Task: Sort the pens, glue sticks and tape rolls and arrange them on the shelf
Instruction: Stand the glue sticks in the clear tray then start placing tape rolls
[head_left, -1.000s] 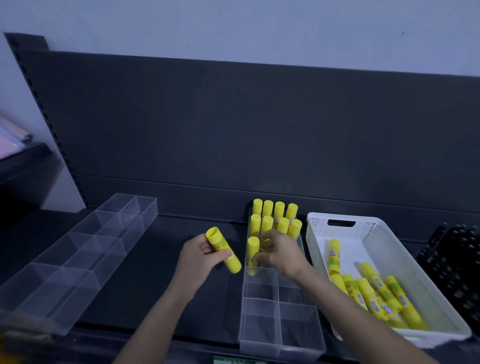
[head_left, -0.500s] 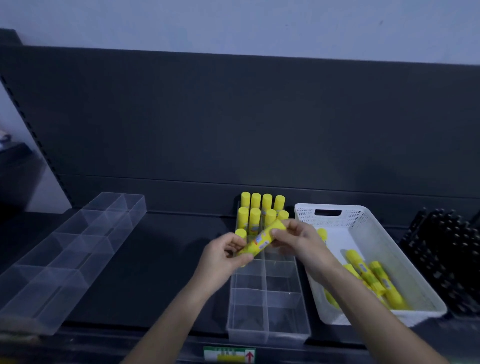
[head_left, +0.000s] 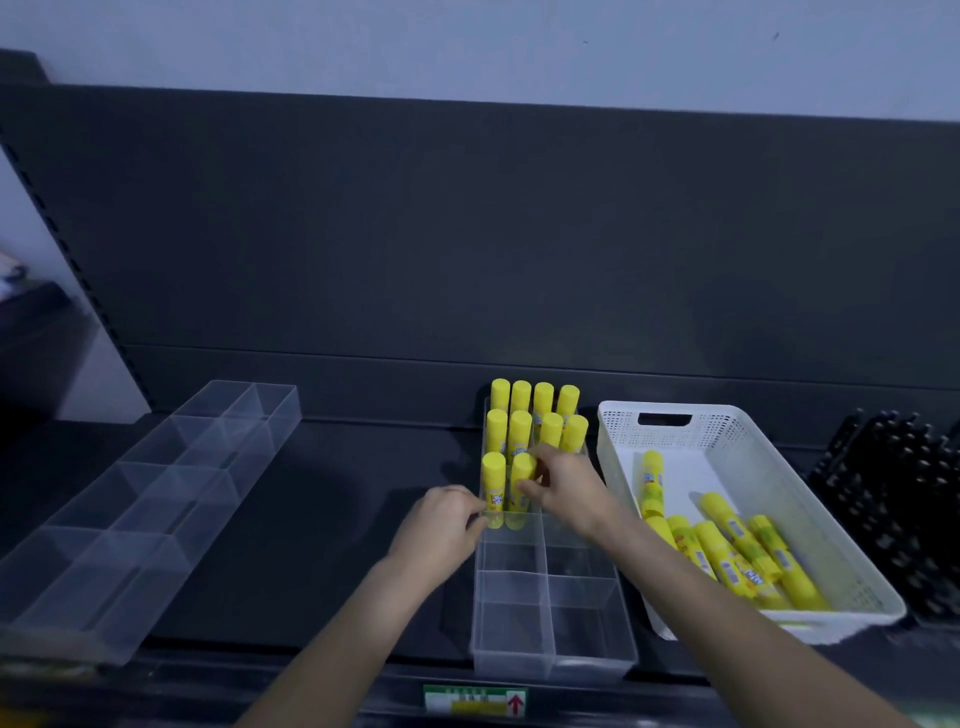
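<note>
Right hand is gripping the tenth upright yellow glue stick in the clear divided tray; about eight are waiting in the white perforated basket.

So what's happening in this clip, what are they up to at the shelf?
A person is filling a clear divided organizer with yellow glue sticks stood upright. The right hand is setting a glue stick into the third row beside another, behind which two rows of four stand. The left hand rests at the organizer's left wall. More glue sticks lie loose in the white basket. A second clear organizer sits empty at left.
</note>
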